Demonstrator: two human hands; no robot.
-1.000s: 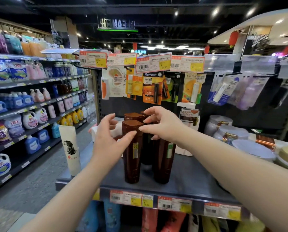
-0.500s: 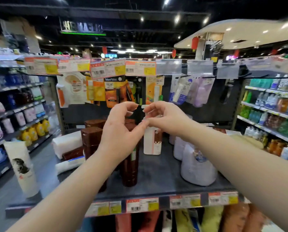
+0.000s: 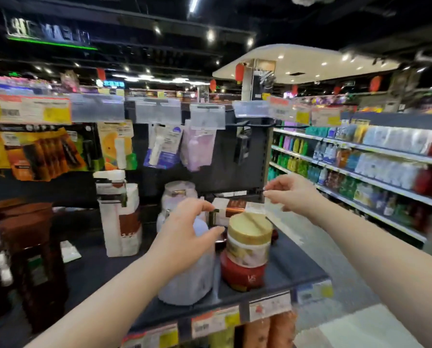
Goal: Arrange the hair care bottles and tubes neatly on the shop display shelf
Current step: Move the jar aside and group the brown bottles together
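Observation:
My left hand (image 3: 184, 234) hovers with fingers spread over a pale lavender tub (image 3: 189, 275) on the dark display shelf (image 3: 298, 270). Beside the tub, a cream jar with a gold lid (image 3: 250, 234) is stacked on a red jar (image 3: 242, 275). A white-and-brown box (image 3: 231, 209) lies just behind them, near my left fingertips. My right hand (image 3: 293, 194) is raised further right over the shelf's back corner. Its thumb and forefinger nearly meet, and blur hides whether anything is between them. Tall brown bottles (image 3: 31, 252) stand at the left end, with a white-and-brown pack (image 3: 120, 222) mid-shelf.
Hanging product packs (image 3: 41, 151) and price tags (image 3: 34, 109) fill the back panel above the shelf. Price labels (image 3: 267, 310) line its front edge, with orange tubes (image 3: 270, 332) below. An aisle and stocked shelves (image 3: 375, 156) run along the right.
The view has swung right, from the brown bottles to the tubs and jars. Both hands have left the bottle caps, dropped lower and moved apart over the shelf's right end.

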